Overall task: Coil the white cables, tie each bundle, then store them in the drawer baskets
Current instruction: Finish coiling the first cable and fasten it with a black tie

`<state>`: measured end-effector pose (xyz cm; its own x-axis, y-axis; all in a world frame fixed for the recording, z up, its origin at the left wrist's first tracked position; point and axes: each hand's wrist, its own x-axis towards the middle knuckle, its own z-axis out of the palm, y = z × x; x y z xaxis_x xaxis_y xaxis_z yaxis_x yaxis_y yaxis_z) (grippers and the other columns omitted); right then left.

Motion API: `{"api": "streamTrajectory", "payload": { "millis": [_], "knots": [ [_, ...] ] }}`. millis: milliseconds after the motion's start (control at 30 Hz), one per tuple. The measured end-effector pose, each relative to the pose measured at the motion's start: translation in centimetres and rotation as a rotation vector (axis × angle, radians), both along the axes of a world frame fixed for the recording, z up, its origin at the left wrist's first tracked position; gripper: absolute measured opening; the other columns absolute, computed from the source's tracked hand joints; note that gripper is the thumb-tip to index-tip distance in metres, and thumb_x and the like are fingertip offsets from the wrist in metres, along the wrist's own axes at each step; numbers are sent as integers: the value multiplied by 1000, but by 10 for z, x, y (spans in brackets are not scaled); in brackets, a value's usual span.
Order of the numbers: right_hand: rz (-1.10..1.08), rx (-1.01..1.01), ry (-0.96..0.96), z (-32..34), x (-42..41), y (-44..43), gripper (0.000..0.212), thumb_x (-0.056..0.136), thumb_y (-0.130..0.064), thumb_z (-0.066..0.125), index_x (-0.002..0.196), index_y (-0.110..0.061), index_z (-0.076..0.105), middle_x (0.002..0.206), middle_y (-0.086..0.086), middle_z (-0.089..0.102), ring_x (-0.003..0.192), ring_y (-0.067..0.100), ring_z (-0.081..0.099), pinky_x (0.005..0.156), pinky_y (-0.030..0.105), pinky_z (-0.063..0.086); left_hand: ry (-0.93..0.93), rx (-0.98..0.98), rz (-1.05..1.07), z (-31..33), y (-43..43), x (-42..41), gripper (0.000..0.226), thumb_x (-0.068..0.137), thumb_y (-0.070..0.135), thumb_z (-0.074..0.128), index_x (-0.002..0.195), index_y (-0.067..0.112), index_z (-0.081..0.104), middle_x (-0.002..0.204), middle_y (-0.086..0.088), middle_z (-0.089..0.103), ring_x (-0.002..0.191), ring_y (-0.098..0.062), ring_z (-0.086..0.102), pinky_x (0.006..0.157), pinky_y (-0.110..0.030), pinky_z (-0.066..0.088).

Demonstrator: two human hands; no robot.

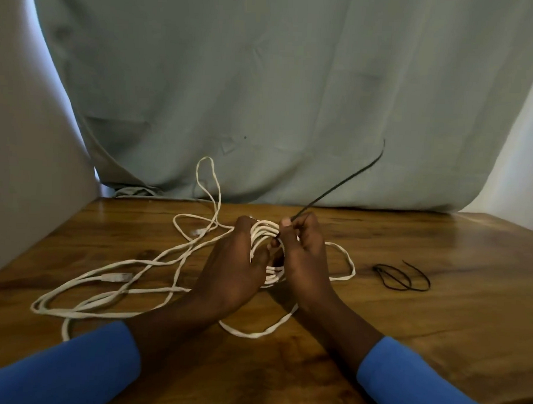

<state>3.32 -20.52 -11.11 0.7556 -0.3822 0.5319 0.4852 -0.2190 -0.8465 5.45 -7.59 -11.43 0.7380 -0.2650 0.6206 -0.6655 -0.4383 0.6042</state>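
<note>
A coiled bundle of white cable (265, 232) stands upright between my hands at the middle of the wooden table (438, 301). My left hand (236, 261) grips the coil from the left, fingers curled round its strands. My right hand (303, 249) pinches a thin black tie (339, 185) against the coil; the tie's free end sticks up to the right. More loose white cable (118, 290) sprawls over the table's left half, with a plug (115, 277) lying there. One strand loops toward me under my wrists.
Further black ties (402, 276) lie on the table to the right of my hands. A grey-green cloth (263, 94) hangs behind the table's far edge. No drawer or baskets are in view. Blue sleeves cover both forearms.
</note>
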Motion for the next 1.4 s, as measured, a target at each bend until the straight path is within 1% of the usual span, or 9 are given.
{"api": "streamTrajectory", "payload": {
  "millis": [167, 500, 667, 733, 833, 900, 1033, 1200, 1400],
  "knots": [
    [-203, -108, 29, -9, 7, 0, 13, 105, -36, 50, 97, -27, 52, 83, -1, 66, 79, 20, 67, 76, 54, 57, -6, -32, -8, 0, -8, -1, 33, 100, 23, 59, 127, 28, 42, 110, 9, 66, 99, -10, 65, 85, -31, 50],
    [-238, -228, 10, -9, 1, 5, 14, 107, -30, 47, 100, -18, 48, 80, -1, 64, 74, 13, 65, 71, 47, 55, -12, 178, 15, 5, 2, 3, 26, 101, 39, 56, 122, 25, 55, 120, 6, 66, 105, -7, 57, 86, -25, 39],
    [-103, -303, 18, -8, -3, 2, 17, 107, -30, 48, 97, -17, 50, 78, 0, 63, 72, 11, 63, 70, 48, 54, -26, 253, 17, 13, 15, 4, 28, 91, 38, 66, 117, 37, 55, 105, 18, 68, 98, -7, 64, 78, -23, 48],
    [-13, -343, 19, -7, -5, 2, 17, 107, -28, 50, 96, -16, 51, 77, 0, 63, 72, 10, 62, 69, 46, 52, 104, 85, -188, 16, 19, 8, 47, 82, 29, 72, 126, 36, 57, 111, 17, 71, 104, -1, 68, 88, -26, 54],
    [65, -248, 17, -8, -4, 4, 16, 107, -30, 51, 97, -17, 55, 82, 3, 68, 78, 19, 69, 72, 47, 57, 198, -149, -410, 12, 19, 9, 44, 89, 4, 76, 127, 25, 68, 115, 9, 76, 107, -8, 72, 92, -26, 56],
    [71, -198, -7, -9, -3, 6, 18, 106, -30, 52, 100, -14, 56, 85, 8, 68, 81, 25, 69, 73, 47, 58, 212, -264, -420, 8, 15, 6, 39, 92, 0, 72, 126, 20, 71, 108, 3, 79, 91, -19, 77, 78, -29, 61],
    [-128, -338, -133, -4, 1, -3, 20, 96, -33, 62, 86, -16, 62, 91, 1, 60, 88, 10, 57, 76, 23, 44, 228, -391, -372, 7, 10, 4, 32, 92, 0, 71, 119, 16, 74, 91, 0, 80, 64, -18, 72, 59, -28, 58],
    [39, -114, -91, 1, -2, -11, 6, 89, -21, 79, 88, -15, 77, 83, 1, 76, 83, 22, 73, 79, 52, 59, 287, -443, -351, 9, 10, 5, 27, 89, 0, 75, 109, 18, 76, 81, 4, 77, 57, -8, 68, 54, -21, 52],
    [82, -70, -127, 1, 2, -14, 10, 87, -12, 80, 90, -5, 73, 84, 9, 75, 80, 21, 72, 74, 34, 59, 301, -417, -300, 6, 10, 6, 15, 92, 12, 75, 105, 18, 78, 65, 9, 71, 48, -8, 61, 49, -20, 47]
  ]
}}
